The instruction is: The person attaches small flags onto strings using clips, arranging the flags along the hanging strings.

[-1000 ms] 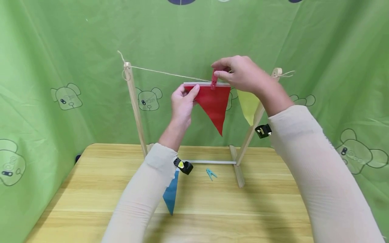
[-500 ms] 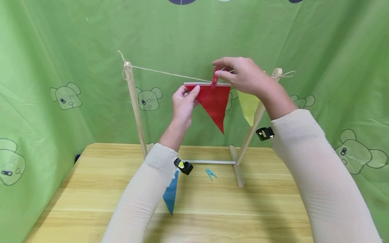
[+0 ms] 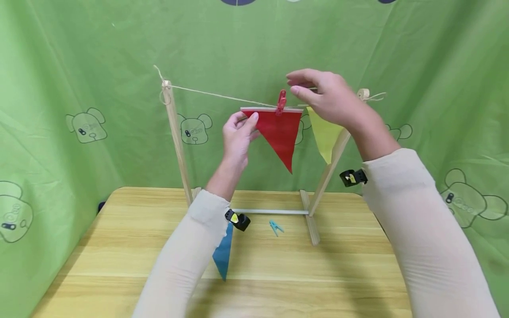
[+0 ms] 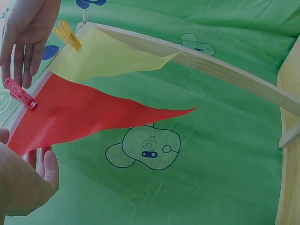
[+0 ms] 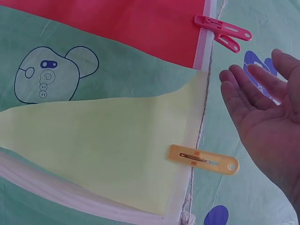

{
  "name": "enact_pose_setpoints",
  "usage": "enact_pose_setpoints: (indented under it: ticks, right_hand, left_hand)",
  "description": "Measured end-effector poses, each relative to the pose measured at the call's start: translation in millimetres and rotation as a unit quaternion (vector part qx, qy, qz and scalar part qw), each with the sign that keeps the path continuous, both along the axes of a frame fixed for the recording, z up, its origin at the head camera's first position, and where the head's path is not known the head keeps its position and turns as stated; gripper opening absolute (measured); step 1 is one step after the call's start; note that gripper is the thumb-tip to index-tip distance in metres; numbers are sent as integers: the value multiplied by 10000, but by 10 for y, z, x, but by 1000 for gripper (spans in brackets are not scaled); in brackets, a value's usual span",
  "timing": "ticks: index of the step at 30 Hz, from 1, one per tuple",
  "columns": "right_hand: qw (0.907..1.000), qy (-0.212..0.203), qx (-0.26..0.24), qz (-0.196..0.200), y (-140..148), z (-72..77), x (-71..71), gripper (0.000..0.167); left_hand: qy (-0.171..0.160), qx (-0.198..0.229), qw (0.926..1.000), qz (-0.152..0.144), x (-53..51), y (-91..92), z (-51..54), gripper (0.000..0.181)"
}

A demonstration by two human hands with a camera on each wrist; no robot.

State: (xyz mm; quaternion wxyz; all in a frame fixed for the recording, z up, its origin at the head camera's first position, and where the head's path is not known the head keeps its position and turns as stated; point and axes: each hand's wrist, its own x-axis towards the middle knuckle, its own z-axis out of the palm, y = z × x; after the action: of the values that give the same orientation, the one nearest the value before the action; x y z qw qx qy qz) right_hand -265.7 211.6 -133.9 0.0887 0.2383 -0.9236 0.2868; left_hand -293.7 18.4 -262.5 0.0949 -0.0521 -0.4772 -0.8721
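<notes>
1. Farthest left, we see a wooden post [image 3: 176, 141] rising from behind the table [image 3: 286, 269], with a string [image 3: 218, 94] knotted at its top. From there the string slopes down to our right.
2. Next we find a blue pennant [image 3: 224, 256] lying on the tabletop, its upper part hidden by the left forearm.
3. The left hand [image 3: 237, 136] pinches the upper left part of the red pennant [image 3: 280, 132], thumb in front and fingers behind.
4. Just right of that, we see a teal clothespin [image 3: 275, 227] lying on the table, near the white rod [image 3: 274, 212] of the stand.
5. The red pennant hangs point down at the string. A red clothespin [image 3: 281, 102] grips its white top edge, right of centre, handles upward.
6. Beyond it hangs a yellow pennant [image 3: 324, 137], held by a yellow clothespin [image 5: 204, 159]. We cannot tell whether the two pennants touch.
7. The right hand [image 3: 328, 95] is raised beside the red clothespin, apart from it; its fingers are gently bent, thumb away from them, gripping nothing.
8. Last, we see a second wooden post [image 3: 333, 154], leaning outward, string ends tied at its top.
</notes>
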Motion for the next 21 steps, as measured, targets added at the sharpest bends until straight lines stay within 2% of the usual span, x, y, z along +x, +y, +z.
enact_pose_setpoints:
  ticks: [11, 15, 21]
  right_hand:
    - [9987, 273, -424, -2, 91, -34, 136, 48]
    - [9975, 386, -579, 112, 133, -81, 188, 49]
    - [9949, 442, -879, 201, 189, -186, 247, 50]
  left_hand:
    - [64, 7, 9997, 223, 89, -97, -62, 39]
    - [155, 32, 9996, 229, 129, -149, -98, 44]
    - [236, -32, 9992, 336, 203, -218, -146, 41]
